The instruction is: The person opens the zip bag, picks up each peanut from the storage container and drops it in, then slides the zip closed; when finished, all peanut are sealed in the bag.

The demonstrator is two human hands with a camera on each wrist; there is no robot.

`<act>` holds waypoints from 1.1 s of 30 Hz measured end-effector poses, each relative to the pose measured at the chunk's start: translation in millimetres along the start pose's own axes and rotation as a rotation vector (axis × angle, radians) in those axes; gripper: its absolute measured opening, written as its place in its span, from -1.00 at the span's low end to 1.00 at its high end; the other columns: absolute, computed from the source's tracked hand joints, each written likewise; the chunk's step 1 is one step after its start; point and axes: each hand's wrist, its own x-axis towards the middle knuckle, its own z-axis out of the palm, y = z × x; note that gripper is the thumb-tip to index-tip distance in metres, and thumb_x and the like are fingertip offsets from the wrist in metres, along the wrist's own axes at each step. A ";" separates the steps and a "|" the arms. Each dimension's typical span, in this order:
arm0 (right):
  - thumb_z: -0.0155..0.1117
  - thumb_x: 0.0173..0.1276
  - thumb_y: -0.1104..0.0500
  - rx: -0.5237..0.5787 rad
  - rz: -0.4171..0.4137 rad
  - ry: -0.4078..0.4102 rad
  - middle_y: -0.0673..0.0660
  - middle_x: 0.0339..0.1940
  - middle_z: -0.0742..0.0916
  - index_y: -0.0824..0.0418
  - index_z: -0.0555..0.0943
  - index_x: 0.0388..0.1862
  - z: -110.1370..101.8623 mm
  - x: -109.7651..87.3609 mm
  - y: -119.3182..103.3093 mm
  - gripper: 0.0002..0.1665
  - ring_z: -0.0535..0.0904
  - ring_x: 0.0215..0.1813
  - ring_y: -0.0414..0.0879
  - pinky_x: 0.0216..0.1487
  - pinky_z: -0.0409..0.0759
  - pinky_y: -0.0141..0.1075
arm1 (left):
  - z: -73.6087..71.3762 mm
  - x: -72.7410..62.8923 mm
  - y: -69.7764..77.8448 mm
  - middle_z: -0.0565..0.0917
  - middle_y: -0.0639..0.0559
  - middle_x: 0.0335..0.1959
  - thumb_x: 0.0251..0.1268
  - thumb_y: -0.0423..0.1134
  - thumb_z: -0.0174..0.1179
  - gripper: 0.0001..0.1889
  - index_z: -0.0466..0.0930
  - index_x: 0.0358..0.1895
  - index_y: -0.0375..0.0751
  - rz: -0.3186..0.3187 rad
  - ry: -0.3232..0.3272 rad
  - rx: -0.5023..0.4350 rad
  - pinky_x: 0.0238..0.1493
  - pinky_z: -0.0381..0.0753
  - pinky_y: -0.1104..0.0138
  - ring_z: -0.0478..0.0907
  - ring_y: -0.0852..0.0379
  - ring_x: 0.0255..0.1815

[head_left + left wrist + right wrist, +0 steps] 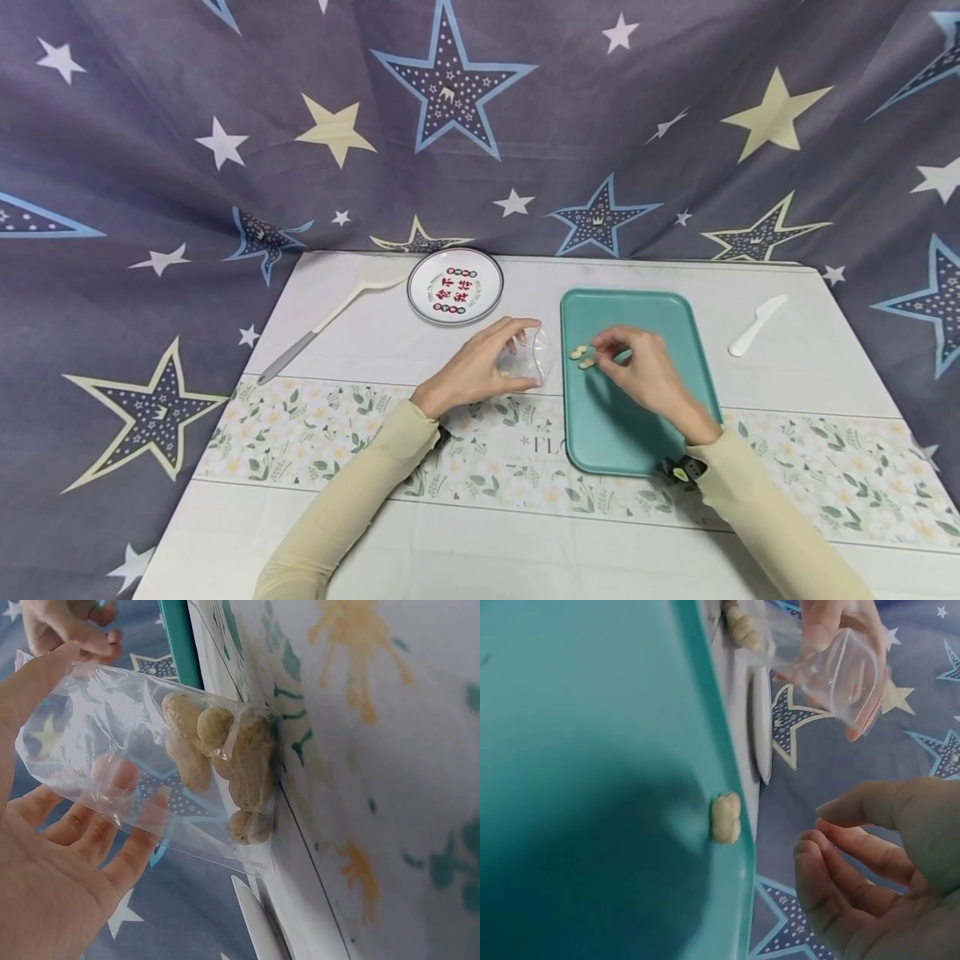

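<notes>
My left hand (480,362) holds a clear plastic bag (112,735) upright by its upper part, thumb on one side and fingers on the other. Several unshelled peanuts (251,765) lie in the bottom of the bag, which stands by the table, left of the teal tray (630,442). Over that tray, my right hand (637,367) hovers with loosely bent fingers; nothing shows between thumb and fingertips in the right wrist view. Just left of its fingertips, two peanuts (578,352) lie by the tray's left edge; the right wrist view shows a peanut (726,817) near the rim.
A round white plate (480,287) with red lettering sits at the back, left of the tray. Beside it lies a cream spoon (337,312) with a grey handle end. A white plastic knife (757,325) is right of the tray. A star-patterned cloth (525,125) hangs behind the table.
</notes>
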 end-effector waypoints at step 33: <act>0.52 0.23 0.36 -0.079 -0.068 -0.188 0.20 -0.20 0.81 0.29 0.80 -0.13 25.1 11.8 19.2 -0.79 0.71 -0.18 0.05 -0.06 0.72 0.00 | 0.1 -2.4 -4.1 0.60 -0.03 0.31 0.15 0.05 0.56 -0.11 0.34 0.53 0.02 -0.015 -0.003 0.009 0.22 0.67 0.18 0.59 0.10 0.16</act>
